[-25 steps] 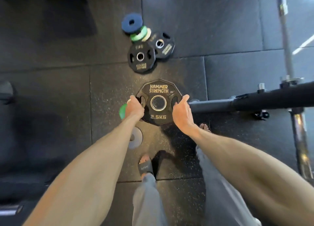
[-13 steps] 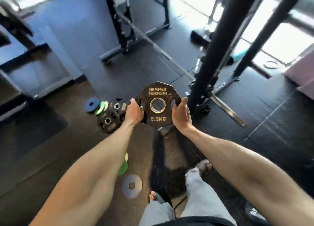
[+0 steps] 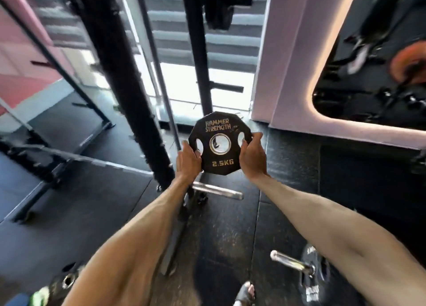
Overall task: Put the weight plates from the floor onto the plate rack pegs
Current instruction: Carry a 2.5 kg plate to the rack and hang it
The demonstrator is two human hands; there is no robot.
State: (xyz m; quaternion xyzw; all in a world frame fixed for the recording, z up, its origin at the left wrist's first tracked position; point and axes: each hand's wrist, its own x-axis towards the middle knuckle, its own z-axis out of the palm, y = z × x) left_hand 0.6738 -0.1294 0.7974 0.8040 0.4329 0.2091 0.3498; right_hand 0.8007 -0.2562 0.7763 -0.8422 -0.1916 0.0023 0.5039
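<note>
I hold a black 2.5 kg weight plate (image 3: 220, 154) upright at chest height, its lettering facing me. My left hand (image 3: 187, 159) grips its left edge and my right hand (image 3: 252, 156) grips its right edge. Behind the plate rises a black rack upright (image 3: 196, 52) with a short horizontal peg (image 3: 227, 88) above the plate and a large black plate (image 3: 217, 8) hanging near the top. A chrome peg (image 3: 216, 190) juts out low, just under my hands. Other plates on the floor (image 3: 62, 282) show at the bottom left, blurred.
A thick black rack post (image 3: 129, 86) stands left of the plate. A barbell end with a plate (image 3: 309, 271) lies on the floor at lower right. A pale wall panel (image 3: 288, 63) stands to the right. My foot (image 3: 245, 293) is at the bottom.
My view has swung up and right from the floor to the rack. Both hands have carried the 2.5 kg plate up off the floor and toward the rack upright.
</note>
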